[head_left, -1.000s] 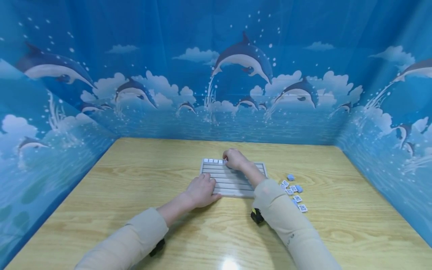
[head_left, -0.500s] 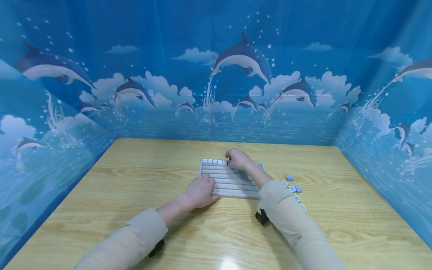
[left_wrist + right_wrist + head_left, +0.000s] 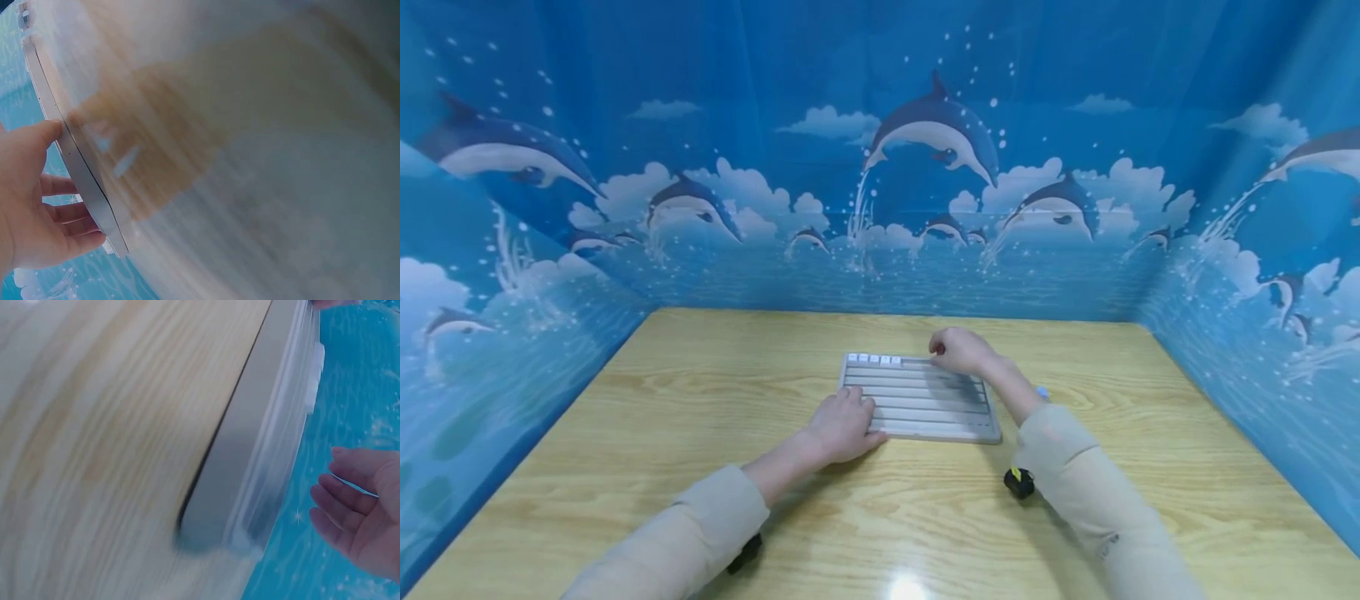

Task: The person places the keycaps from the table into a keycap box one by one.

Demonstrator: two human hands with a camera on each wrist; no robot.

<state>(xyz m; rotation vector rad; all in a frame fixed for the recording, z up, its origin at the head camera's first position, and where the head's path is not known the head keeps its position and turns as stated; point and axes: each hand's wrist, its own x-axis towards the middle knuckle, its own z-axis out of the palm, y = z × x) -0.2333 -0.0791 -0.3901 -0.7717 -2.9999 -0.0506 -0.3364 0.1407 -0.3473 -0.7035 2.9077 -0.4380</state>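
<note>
A grey, keyboard-shaped tray [image 3: 932,408] with ridged rows lies on the table. Several small white square pieces [image 3: 874,359] stand side by side at the left of its far row. At the front left corner, my left hand [image 3: 842,425] holds the tray; in the left wrist view its thumb and fingertips meet the tray's grey edge [image 3: 90,178]. My right hand [image 3: 962,350] hovers over the far right part of the tray. Nothing shows between its loosely curled fingers [image 3: 340,509] in the right wrist view.
A blue piece [image 3: 1042,392] peeks out beside the right sleeve [image 3: 1067,458], which hides the area beyond it. Black wrist gear [image 3: 1019,483] hangs under the right cuff. A dolphin-print curtain [image 3: 865,275] encloses the wooden table [image 3: 737,358].
My right hand has moved right, away from the white pieces in the far row. Its sleeve now covers the loose pieces seen earlier on the right. The left hand stays put.
</note>
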